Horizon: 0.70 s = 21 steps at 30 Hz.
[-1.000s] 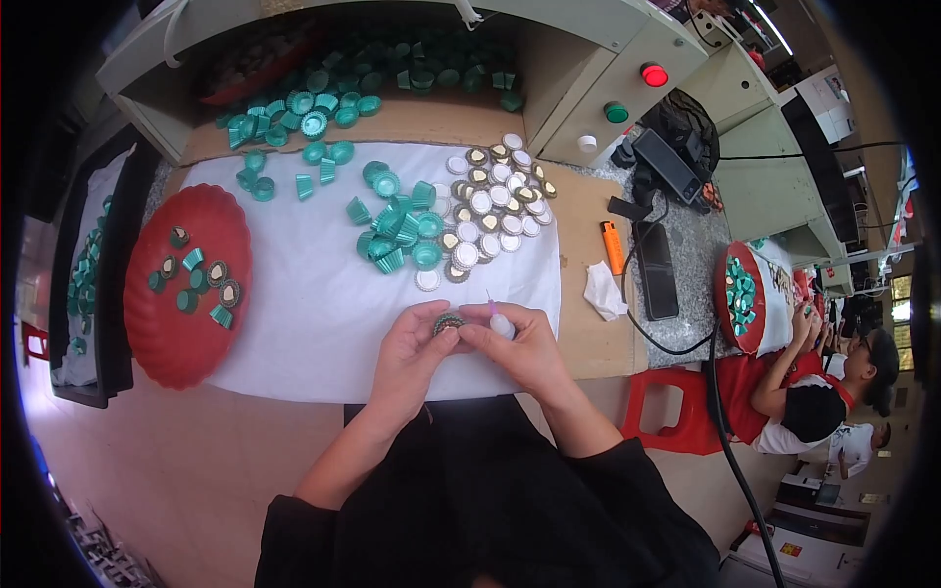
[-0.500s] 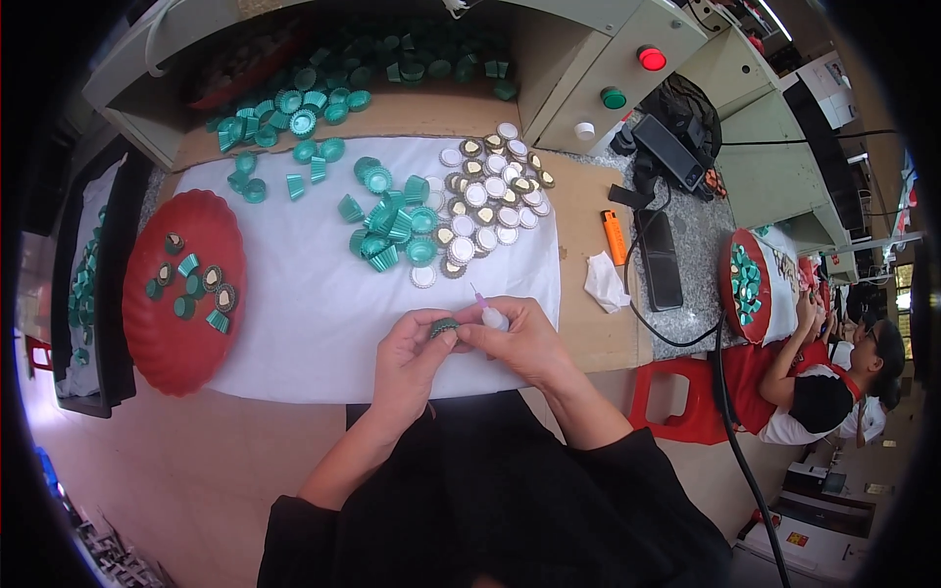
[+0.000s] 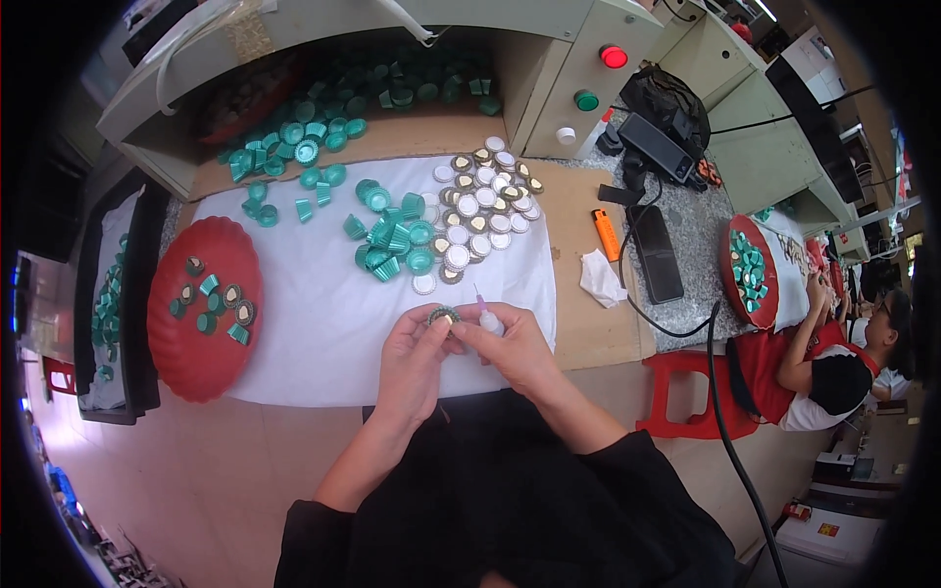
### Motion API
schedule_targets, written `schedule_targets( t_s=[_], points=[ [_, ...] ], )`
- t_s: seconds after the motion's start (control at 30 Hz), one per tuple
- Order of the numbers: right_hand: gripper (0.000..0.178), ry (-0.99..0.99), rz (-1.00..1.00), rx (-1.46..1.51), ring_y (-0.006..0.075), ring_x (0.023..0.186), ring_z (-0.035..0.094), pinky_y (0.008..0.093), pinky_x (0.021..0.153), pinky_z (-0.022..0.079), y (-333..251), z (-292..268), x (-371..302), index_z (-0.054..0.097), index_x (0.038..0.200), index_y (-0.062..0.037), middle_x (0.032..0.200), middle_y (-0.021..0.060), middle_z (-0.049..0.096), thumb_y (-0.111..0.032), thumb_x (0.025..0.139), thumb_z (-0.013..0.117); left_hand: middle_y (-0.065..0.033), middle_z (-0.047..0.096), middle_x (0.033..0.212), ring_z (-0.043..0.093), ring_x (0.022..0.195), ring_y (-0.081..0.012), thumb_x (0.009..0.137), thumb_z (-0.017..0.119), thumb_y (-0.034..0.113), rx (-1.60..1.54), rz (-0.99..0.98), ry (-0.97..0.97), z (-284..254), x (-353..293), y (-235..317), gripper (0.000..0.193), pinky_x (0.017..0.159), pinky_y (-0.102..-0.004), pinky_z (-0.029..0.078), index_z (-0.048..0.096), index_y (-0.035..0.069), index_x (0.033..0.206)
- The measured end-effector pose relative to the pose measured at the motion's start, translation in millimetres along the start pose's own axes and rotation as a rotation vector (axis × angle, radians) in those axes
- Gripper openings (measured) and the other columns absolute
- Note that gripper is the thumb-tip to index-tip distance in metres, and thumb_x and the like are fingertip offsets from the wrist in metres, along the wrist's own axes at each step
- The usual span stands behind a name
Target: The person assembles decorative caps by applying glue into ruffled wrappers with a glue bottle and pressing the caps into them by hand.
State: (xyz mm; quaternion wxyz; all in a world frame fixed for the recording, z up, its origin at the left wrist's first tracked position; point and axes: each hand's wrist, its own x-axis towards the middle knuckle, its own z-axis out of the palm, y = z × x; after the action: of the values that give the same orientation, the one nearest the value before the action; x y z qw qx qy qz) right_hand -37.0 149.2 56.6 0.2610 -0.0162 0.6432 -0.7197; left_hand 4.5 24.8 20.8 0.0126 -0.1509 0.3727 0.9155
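Observation:
Over the near part of the white cloth (image 3: 314, 343), my left hand (image 3: 410, 363) pinches a small green fluted cup (image 3: 441, 314), tilted so its inside shows something pale and gold. My right hand (image 3: 515, 353) grips a small dropper bottle (image 3: 490, 320) with a purple needle tip pointing up and away. Its thumb also meets the cup's near edge. Beyond my hands lie a heap of green fluted cups (image 3: 397, 235) and, right of it, many round discs (image 3: 468, 206), some white side up, others with a gold centre.
On the left stand a red scalloped tray (image 3: 167, 333) with several cups and discs, and a black bin (image 3: 147, 372). More cups fill the shelf recess (image 3: 431, 127). At right lie an orange lighter (image 3: 605, 235), crumpled tissue (image 3: 600, 279) and black phone (image 3: 657, 255). A co-worker (image 3: 833, 363) sits farther right.
The cup in my left hand has been tipped, so its inside now faces up more. The bottle stays in my right hand. The whole view has shifted and turned slightly.

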Motion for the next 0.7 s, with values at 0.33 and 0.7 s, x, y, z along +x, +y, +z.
schedule_targets(
  t_s=[0.33, 0.7],
  points=[
    [0.023, -0.038, 0.041, 0.002, 0.0027, 0.056, 0.049, 0.0152, 0.043, 0.034, 10.6, -9.4, 6.6, 0.059, 0.091, -0.0007, 0.070, 0.0009, 0.058, -0.019, 0.076, 0.062, -0.0123, 0.057, 0.096, 0.055, 0.085, -0.0161, 0.080, 0.054, 0.005, 0.195, 0.003, -0.111, -1.5, 2.4, 8.8, 0.025, 0.072, -0.0302, 0.047, 0.050, -0.002, 0.103],
    [0.018, -0.046, 0.060, 0.059, 0.0035, 0.059, 0.050, 0.0152, 0.046, 0.035, 11.4, -6.1, 6.3, 0.058, 0.089, 0.0013, 0.071, 0.0030, 0.058, -0.010, 0.075, 0.061, -0.0145, 0.058, 0.093, 0.056, 0.083, -0.0177, 0.079, 0.053, 0.002, 0.161, 0.061, -0.102, -8.4, 0.8, 2.6, 0.019, 0.073, -0.0306, 0.047, 0.054, -0.003, 0.097]
  ],
)
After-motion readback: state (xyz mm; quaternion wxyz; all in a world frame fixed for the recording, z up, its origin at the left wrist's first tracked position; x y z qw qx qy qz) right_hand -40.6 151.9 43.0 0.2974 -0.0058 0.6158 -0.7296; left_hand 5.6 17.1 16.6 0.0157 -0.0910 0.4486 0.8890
